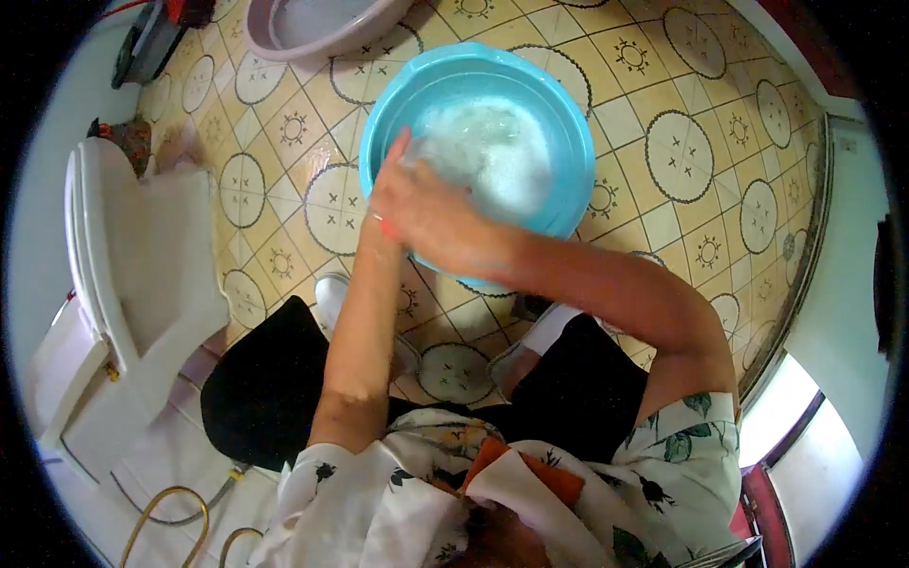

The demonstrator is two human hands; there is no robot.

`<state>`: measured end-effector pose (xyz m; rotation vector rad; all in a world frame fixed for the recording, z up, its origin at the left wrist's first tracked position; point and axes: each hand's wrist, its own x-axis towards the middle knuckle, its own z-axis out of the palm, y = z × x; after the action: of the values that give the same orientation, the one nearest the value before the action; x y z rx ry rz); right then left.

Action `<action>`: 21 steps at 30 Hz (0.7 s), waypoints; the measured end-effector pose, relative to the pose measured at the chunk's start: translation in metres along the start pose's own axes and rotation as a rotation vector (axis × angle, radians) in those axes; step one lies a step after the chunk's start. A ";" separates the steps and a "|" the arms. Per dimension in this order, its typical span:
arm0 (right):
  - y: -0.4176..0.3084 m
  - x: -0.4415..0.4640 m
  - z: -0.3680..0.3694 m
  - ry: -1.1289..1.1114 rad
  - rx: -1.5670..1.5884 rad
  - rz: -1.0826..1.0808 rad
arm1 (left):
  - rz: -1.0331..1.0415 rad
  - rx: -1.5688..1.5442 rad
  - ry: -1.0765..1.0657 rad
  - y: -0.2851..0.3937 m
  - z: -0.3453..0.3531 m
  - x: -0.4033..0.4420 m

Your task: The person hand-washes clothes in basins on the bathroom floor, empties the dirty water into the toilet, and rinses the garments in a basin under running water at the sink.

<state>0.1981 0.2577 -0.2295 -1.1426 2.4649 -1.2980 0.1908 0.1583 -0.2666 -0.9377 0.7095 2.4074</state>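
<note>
My left hand (pixel 386 182) is over the left side of a light-blue plastic basin (pixel 377 133), with one finger stretched up along the rim. My right hand (pixel 437 216) lies across it and wraps round the back of the left hand near the wrist, slightly smeared by motion. The other left fingers are hidden beneath it. A small orange-red strip (pixel 386 227) shows at the left wrist; what it is I cannot make out. White suds (pixel 511 166) float on cloudy water in the basin, and anything under them is hidden.
A pinkish tub (pixel 355 36) of pale liquid stands at the top, beyond the basin. To the left is a white toilet (pixel 151 246) with its lid up. A yellowish hose (pixel 175 492) lies at lower left. The floor is patterned tile (pixel 682 156). A door track (pixel 805 284) runs along the right.
</note>
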 end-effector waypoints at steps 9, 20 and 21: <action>-0.048 -0.004 -0.030 0.181 -0.045 -0.370 | -0.046 -0.119 -0.074 0.000 0.046 -0.028; 0.054 0.038 -0.059 0.077 -0.171 0.091 | 0.320 -0.177 0.041 -0.027 0.027 0.002; 0.068 0.037 -0.066 0.030 -0.113 0.269 | 0.341 -0.116 0.075 -0.025 0.027 0.002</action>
<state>0.1054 0.2996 -0.2314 -0.7808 2.6308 -1.1201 0.1908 0.1939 -0.2588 -1.0283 0.8214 2.7473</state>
